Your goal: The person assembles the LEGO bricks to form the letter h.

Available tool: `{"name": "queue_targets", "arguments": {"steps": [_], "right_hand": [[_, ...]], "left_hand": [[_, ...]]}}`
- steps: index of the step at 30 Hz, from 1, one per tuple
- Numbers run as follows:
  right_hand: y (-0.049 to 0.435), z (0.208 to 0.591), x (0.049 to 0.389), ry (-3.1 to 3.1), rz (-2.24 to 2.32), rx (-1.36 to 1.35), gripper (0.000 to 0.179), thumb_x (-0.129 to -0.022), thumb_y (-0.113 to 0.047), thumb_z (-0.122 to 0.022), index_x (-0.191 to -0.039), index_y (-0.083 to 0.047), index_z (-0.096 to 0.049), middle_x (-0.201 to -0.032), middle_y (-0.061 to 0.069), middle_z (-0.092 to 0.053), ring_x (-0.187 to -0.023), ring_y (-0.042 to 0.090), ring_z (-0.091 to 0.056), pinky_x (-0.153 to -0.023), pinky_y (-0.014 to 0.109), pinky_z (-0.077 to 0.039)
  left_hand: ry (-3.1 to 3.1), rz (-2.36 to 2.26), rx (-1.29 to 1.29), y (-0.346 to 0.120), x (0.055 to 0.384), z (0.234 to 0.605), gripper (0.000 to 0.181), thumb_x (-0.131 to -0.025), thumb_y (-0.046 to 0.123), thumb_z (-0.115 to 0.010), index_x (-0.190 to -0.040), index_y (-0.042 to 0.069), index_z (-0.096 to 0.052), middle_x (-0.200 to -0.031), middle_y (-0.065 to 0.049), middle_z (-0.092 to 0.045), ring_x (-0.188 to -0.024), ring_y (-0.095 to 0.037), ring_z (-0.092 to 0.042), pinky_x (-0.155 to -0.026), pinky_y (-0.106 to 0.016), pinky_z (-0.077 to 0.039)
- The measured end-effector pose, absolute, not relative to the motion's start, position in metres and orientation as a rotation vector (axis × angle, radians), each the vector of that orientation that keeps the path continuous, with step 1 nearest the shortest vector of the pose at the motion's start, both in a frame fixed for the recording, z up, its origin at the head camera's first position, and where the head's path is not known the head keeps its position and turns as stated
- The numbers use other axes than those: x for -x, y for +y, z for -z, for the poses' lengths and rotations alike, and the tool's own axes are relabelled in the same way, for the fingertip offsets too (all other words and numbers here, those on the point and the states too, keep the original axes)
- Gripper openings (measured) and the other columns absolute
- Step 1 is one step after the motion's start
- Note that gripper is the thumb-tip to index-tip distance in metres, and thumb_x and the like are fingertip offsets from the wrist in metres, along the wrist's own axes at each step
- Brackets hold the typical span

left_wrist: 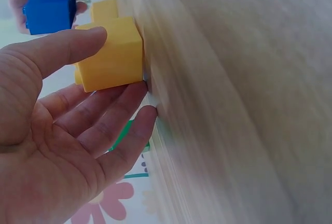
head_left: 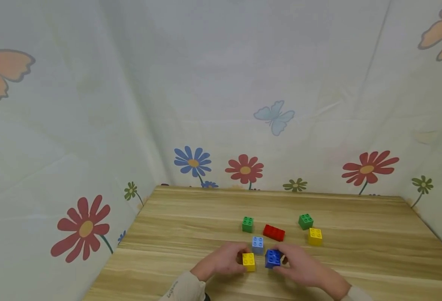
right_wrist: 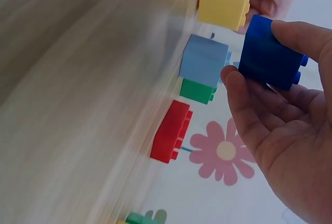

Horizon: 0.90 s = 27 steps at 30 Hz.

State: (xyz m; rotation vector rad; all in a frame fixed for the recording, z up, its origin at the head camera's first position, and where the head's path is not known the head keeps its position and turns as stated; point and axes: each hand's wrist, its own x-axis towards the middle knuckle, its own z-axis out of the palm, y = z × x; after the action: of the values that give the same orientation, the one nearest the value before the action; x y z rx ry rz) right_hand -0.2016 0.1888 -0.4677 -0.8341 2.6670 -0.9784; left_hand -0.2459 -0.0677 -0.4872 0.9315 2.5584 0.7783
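Note:
Between thumb and fingers my left hand (head_left: 229, 259) pinches a yellow building block (head_left: 249, 262), which sits on or very near the tabletop in the left wrist view. My right hand (head_left: 300, 265) holds a dark blue block (head_left: 272, 259) by its sides; the right wrist view has this block (right_wrist: 270, 53) raised off the wood. A narrow gap separates the two held blocks. Just beyond them a light blue block (head_left: 257, 245) stands on the table, studs up, touched by neither hand.
Farther back on the wooden table (head_left: 190, 225) lie a green block (head_left: 247, 224), a long red block (head_left: 274, 233), another green block (head_left: 305, 221) and a second yellow block (head_left: 315, 236). A flower-printed curtain (head_left: 213, 125) hangs behind the table's far edge.

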Motion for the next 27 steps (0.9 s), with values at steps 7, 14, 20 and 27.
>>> {"name": "queue_targets", "arguments": {"steps": [7,14,20,27], "right_hand": [[0.174,0.466,0.205,2.685,0.971,0.832,0.041,-0.088,-0.031,-0.067,-0.122,-0.012,-0.054,-0.109,-0.005,-0.059,-0.088,0.007,-0.055,-0.076,0.028,-0.050],[0.159,0.464,0.210,2.679,0.969,0.806,0.046,-0.088,-0.032,-0.067,-0.126,-0.011,-0.051,-0.113,-0.001,-0.058,-0.089,0.010,-0.056,-0.076,0.028,-0.050],[0.147,0.464,0.214,2.651,1.020,0.808,0.044,-0.089,-0.032,-0.066,-0.125,-0.014,-0.051,-0.111,-0.005,-0.058,-0.090,0.009,-0.056,-0.077,0.026,-0.050],[0.137,0.468,0.218,2.685,1.020,0.849,0.038,-0.091,-0.031,-0.064,-0.123,-0.016,-0.052,-0.112,-0.007,-0.057,-0.093,0.009,-0.055,-0.081,0.028,-0.049]], "left_hand": [[2.561,-0.815,-0.920,-0.075,0.248,0.487,0.032,-0.078,0.015,-0.078,-0.105,0.021,-0.061,-0.095,0.016,-0.058,-0.084,-0.004,-0.052,-0.079,-0.025,-0.045],[2.562,-0.817,-0.920,-0.079,0.249,0.487,0.030,-0.078,0.014,-0.077,-0.103,0.021,-0.061,-0.092,0.016,-0.057,-0.083,-0.004,-0.052,-0.078,-0.023,-0.045],[2.570,-0.824,-0.945,-0.082,0.251,0.488,0.031,-0.078,0.014,-0.077,-0.103,0.019,-0.061,-0.095,0.015,-0.060,-0.086,-0.003,-0.055,-0.079,-0.023,-0.046],[2.559,-0.867,-1.018,-0.082,0.252,0.488,0.031,-0.076,0.011,-0.078,-0.102,0.015,-0.061,-0.093,0.013,-0.062,-0.083,-0.002,-0.055,-0.076,-0.020,-0.045]]}}
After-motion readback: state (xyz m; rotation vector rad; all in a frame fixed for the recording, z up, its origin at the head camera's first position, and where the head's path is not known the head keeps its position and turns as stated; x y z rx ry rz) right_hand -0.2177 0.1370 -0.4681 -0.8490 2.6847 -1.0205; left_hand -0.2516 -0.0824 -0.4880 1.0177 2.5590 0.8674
